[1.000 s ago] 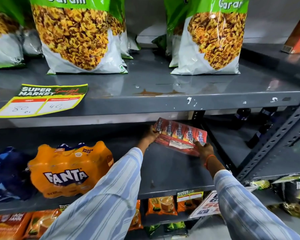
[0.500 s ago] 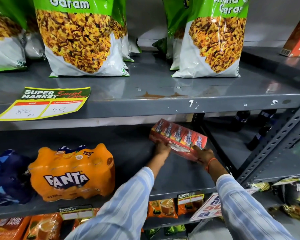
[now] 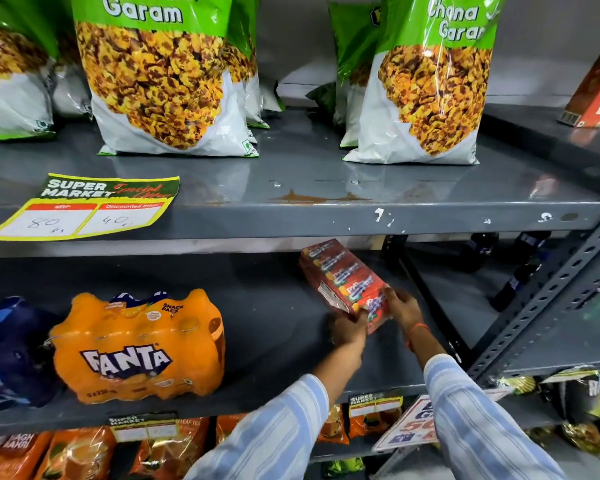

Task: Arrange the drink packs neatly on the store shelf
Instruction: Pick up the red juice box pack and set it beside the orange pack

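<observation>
Currently, left hand (image 3: 349, 329) and right hand (image 3: 403, 308) both gripping near end of red juice-carton pack (image 3: 343, 278), pack angled lengthwise on middle shelf (image 3: 278, 317), orange Fanta pack (image 3: 137, 344) well apart leftward, blue pack (image 3: 11, 351) beyond.

On the middle shelf (image 3: 278, 327) the Fanta pack (image 3: 137, 348) lies left, the carton pack (image 3: 343, 280) well to its right, both hands (image 3: 349, 329) at its near end; snack bags (image 3: 160, 77) stand on the shelf above.
</observation>
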### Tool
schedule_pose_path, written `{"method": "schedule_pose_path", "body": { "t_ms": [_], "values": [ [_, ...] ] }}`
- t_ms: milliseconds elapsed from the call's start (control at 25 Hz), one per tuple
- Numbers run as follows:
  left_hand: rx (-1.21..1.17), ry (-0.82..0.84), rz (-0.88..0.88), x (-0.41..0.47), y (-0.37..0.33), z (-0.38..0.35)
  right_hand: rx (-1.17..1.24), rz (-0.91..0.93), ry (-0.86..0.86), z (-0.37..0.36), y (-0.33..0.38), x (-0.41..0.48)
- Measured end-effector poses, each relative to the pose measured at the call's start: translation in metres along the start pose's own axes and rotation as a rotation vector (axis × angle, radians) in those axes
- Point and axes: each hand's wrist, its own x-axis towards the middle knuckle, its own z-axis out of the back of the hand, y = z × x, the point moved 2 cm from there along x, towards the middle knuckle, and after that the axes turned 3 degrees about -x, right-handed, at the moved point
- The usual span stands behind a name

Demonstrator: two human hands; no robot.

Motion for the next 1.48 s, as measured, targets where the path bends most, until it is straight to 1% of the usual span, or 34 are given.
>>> {"method": "schedule_pose_path", "body": {
  "t_ms": [80,160,240,280,360,400,480,520,560,640,680,720,800,880,920,960,1080,1120,1160,1200,1240,1280,1320,1400,1480],
  "values": [
    [0.044,-0.005,0.064,-0.002,-0.007,-0.006,-0.001,-0.029,0.083,-0.002,0.005,0.007],
    [0.074,-0.014,0.071,0.003,-0.01,-0.008,-0.06,-0.047,0.129,-0.001,0.008,0.012],
    [-0.044,0.037,0.079,0.001,-0.01,-0.01,-0.04,-0.058,0.147,-0.002,0.012,0.012],
    [-0.102,0.037,0.089,0.0,-0.012,-0.009,0.002,-0.059,0.165,-0.003,0.014,0.009],
    [-0.085,-0.096,0.035,0.003,-0.02,0.002,0.11,-0.083,0.215,-0.005,0.013,-0.001],
    [-0.063,-0.145,-0.017,0.006,-0.024,0.01,0.153,-0.104,0.245,-0.006,0.009,-0.006],
    [-0.006,-0.148,-0.13,0.013,-0.038,0.026,0.174,-0.159,0.31,-0.007,0.003,-0.012],
    [0.083,-0.131,-0.198,0.014,-0.046,0.034,0.161,-0.165,0.331,-0.007,0.003,-0.011],
    [0.224,-0.112,-0.274,0.016,-0.054,0.04,0.15,-0.159,0.323,-0.006,0.004,-0.007],
    [0.522,-0.044,-0.468,0.017,-0.065,0.047,0.165,-0.125,0.195,-0.001,0.013,0.006],
    [0.644,0.016,-0.578,0.016,-0.067,0.048,0.196,-0.101,0.122,0.002,0.02,0.011],
    [0.735,0.085,-0.677,0.016,-0.067,0.05,0.217,-0.072,0.069,0.005,0.026,0.017],
    [0.796,0.193,-0.763,0.015,-0.065,0.058,0.244,-0.035,0.057,0.011,0.033,0.026],
    [0.768,0.241,-0.73,0.017,-0.065,0.067,0.274,-0.03,0.097,0.013,0.031,0.033],
    [0.73,0.231,-0.689,0.015,-0.063,0.07,0.278,-0.023,0.104,0.014,0.029,0.035],
    [0.662,0.183,-0.648,0.013,-0.058,0.072,0.274,-0.006,0.099,0.016,0.026,0.037],
    [0.297,-0.081,-0.451,-0.002,-0.032,0.074,0.273,0.039,0.13,0.018,0.026,0.044],
    [0.227,-0.132,-0.414,-0.006,-0.027,0.074,0.283,0.042,0.151,0.018,0.028,0.048],
    [0.21,-0.154,-0.404,-0.009,-0.025,0.075,0.286,0.034,0.156,0.018,0.029,0.05],
    [0.207,-0.155,-0.401,-0.008,-0.025,0.077,0.245,0.01,0.139,0.017,0.03,0.048],
    [0.2,-0.141,-0.399,-0.006,-0.028,0.082,0.154,-0.021,0.077,0.017,0.027,0.045],
    [0.191,-0.113,-0.403,-0.004,-0.03,0.088,0.055,-0.046,-0.018,0.017,0.02,0.039],
    [0.196,-0.077,-0.41,-0.004,-0.032,0.096,0.007,-0.053,-0.105,0.017,0.011,0.031],
    [0.23,-0.006,-0.421,-0.005,-0.032,0.114,0.064,-0.008,-0.18,0.011,-0.005,0.008],
    [0.241,0.038,-0.381,-0.011,-0.027,0.13,0.079,0.048,-0.219,0.008,-0.017,-0.006]
  ]
}}
